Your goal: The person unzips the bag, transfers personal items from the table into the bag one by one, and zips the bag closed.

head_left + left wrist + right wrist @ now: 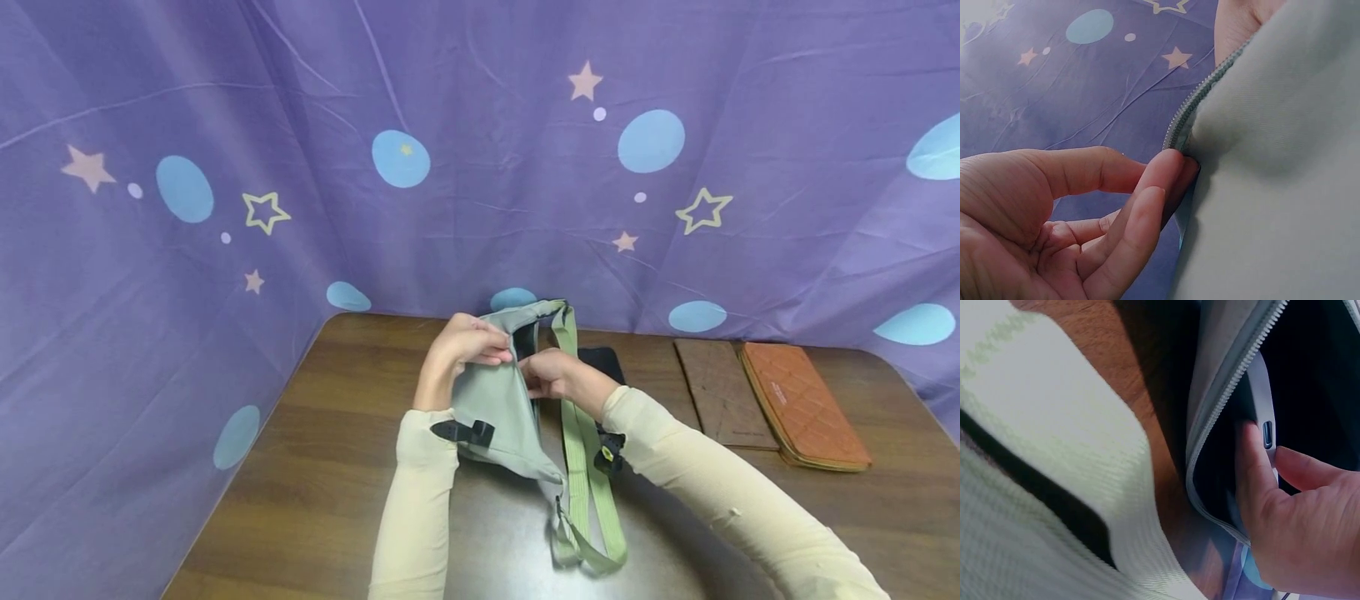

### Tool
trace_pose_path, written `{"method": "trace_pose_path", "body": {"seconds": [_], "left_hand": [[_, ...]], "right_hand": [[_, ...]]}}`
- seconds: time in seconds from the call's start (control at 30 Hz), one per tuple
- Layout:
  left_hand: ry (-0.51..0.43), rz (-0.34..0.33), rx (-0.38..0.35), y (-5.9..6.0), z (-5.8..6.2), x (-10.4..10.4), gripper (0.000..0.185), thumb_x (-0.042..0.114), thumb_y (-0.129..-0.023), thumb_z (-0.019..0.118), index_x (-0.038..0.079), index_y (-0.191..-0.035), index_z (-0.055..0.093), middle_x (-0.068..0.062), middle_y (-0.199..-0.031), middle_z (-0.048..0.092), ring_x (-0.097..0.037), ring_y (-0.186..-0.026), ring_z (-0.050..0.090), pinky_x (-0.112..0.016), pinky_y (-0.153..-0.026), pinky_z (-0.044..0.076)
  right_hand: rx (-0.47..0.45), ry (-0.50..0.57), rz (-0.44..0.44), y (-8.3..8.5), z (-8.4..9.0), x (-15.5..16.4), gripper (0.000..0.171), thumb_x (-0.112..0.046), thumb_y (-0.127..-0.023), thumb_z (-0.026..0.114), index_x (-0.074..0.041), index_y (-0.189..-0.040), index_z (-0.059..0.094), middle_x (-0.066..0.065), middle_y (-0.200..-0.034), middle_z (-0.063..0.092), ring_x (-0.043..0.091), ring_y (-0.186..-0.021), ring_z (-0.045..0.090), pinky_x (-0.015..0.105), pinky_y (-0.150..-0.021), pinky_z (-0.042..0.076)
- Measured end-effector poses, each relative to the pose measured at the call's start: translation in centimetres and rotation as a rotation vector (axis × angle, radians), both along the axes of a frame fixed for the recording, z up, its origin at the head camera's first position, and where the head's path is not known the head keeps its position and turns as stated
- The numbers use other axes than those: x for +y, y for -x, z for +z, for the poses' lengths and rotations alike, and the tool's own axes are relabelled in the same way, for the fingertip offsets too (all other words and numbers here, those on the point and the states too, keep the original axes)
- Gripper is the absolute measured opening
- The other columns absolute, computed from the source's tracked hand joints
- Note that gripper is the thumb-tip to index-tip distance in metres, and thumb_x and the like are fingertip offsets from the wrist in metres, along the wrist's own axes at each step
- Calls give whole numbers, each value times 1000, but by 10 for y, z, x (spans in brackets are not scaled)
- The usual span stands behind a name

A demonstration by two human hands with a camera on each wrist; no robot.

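Green webbing strap (588,467) trails toward six o'clock from the soft, limp bag (498,400) at table centre; left hand (461,350) pinches its zipper edge, right hand (551,375) pinches a slim phone (1264,425) inside, probably slippery.

Head view looks down; both wrist views closely share the bag (498,400).

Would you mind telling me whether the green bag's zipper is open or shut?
Open: the zipper teeth gape apart on the bag, and the right hand holds a phone inside.

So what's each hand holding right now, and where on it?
Left hand pinches the grey-green bag by its zipper edge; right hand pinches a phone at its port end.
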State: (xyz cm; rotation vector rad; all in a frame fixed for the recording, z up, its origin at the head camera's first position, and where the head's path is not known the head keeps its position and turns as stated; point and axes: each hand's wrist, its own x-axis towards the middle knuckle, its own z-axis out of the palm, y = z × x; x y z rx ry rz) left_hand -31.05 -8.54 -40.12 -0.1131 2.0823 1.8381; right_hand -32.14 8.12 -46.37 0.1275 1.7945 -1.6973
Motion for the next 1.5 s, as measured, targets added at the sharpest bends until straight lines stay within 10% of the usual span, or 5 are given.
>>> {"method": "trace_pose_path", "body": {"seconds": [0.4,0.67,1.5], "left_hand": [[21,-14,6,0,-1,1,19,-5,-91,67,-12,-108,71,-2,-64,70,-7,-59,69,-15,-57,61],[17,-19,6,-2,1,-1,19,-4,-91,68,-12,-107,71,-2,-63,70,-8,-58,69,-15,-56,61],[17,-13,5,-3,0,-1,23,-5,-90,67,-13,-111,70,-1,-61,70,-7,-57,69,-15,-55,61]], "right_hand": [[-26,2,-8,-2,4,-1,24,10,-96,46,0,-102,68,-4,-65,66,8,-66,64,20,-62,58],[-42,-23,3,2,5,-3,28,10,-96,47,7,-119,63,-2,-71,66,10,-70,64,22,-67,60],[40,-182,-29,5,9,-2,20,16,-89,59,13,-106,69,6,-68,65,14,-61,64,27,-64,65]]}}
